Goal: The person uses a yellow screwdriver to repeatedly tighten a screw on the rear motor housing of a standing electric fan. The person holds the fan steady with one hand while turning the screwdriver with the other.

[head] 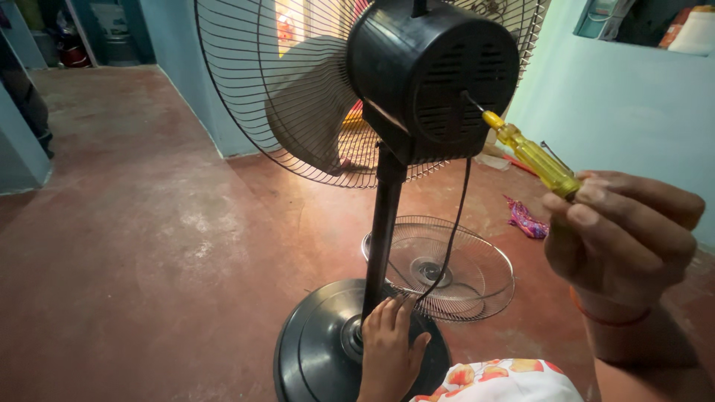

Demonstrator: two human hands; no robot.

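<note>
A black pedestal fan stands before me, seen from behind, with its motor housing at the top. My right hand grips a yellow-handled screwdriver, whose metal tip touches the back of the housing. My left hand lies low on the round black base, with its fingers spread against the foot of the pole. The rear wire guard and a grey blade remain on the fan.
A loose round wire grille lies on the red floor behind the base. A black cord hangs from the housing. A pink cloth lies near the teal wall. An open doorway is at the far left.
</note>
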